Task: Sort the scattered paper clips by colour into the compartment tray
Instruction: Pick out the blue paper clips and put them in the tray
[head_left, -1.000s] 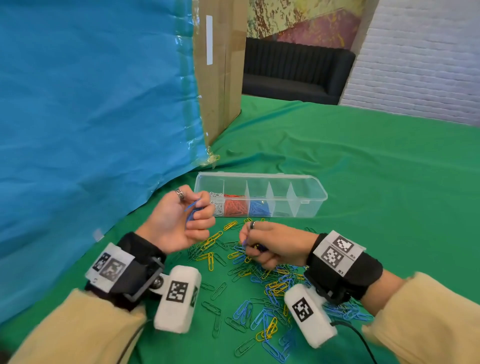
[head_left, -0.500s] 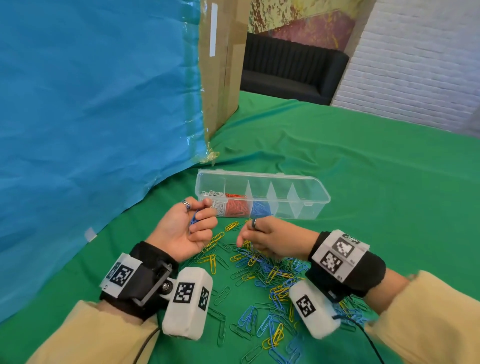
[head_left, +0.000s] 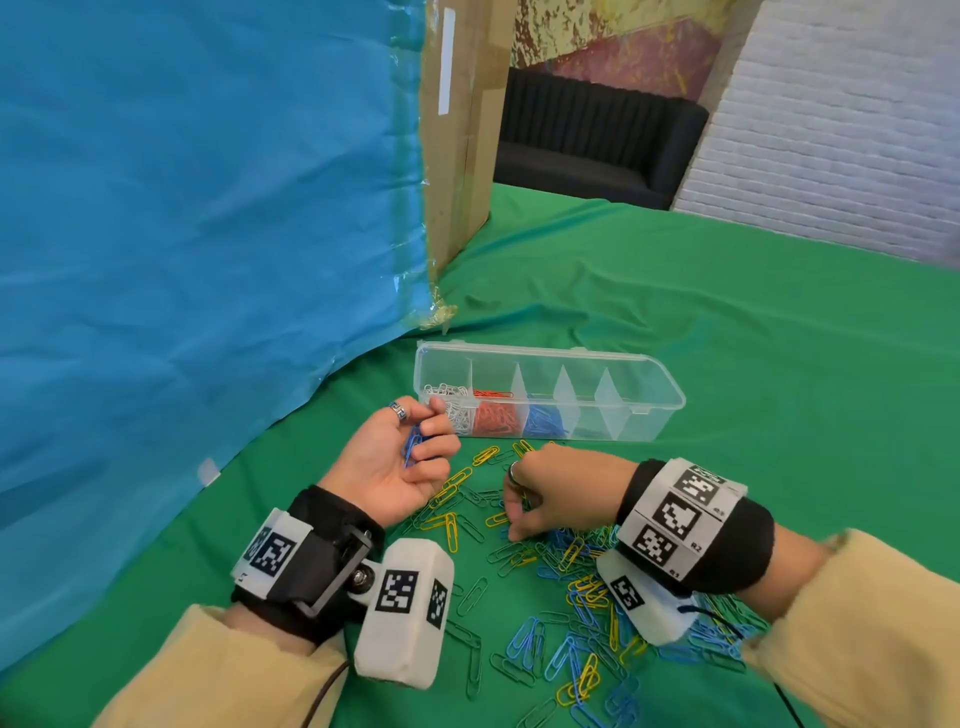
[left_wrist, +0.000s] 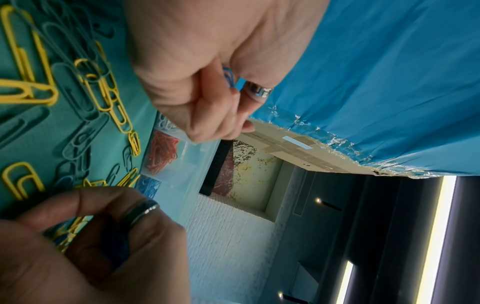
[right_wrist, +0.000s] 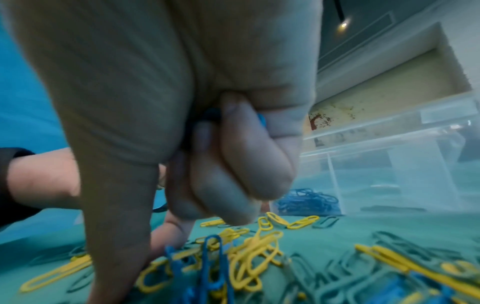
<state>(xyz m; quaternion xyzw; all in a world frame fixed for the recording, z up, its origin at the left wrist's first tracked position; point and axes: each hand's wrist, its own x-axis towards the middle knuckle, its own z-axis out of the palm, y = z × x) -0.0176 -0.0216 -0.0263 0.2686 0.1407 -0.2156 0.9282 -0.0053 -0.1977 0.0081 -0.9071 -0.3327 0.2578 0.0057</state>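
Blue, yellow and green paper clips (head_left: 563, 566) lie scattered on the green cloth in front of a clear compartment tray (head_left: 652, 410). The tray's left compartments hold white, red (head_left: 496, 418) and blue clips (head_left: 543, 423). My left hand (head_left: 410, 457) is palm-up beside the tray's left end, its curled fingers holding a few blue clips (left_wrist: 230, 77). My right hand (head_left: 524, 512) reaches down into the pile with thumb and forefinger at a blue clip (right_wrist: 213, 259), while its curled fingers hold more blue clips (right_wrist: 211, 117) in the palm.
A blue sheet (head_left: 197, 249) over a cardboard box (head_left: 462, 130) rises close on the left, right behind the tray. Green cloth (head_left: 727, 322) stretches wide to the right and far side. A black sofa (head_left: 597, 140) and white brick wall stand beyond the table.
The right hand lifted toward the tray side, then dropped back into the pile lower and nearer me. The left hand stayed beside the tray holding its blue clips.
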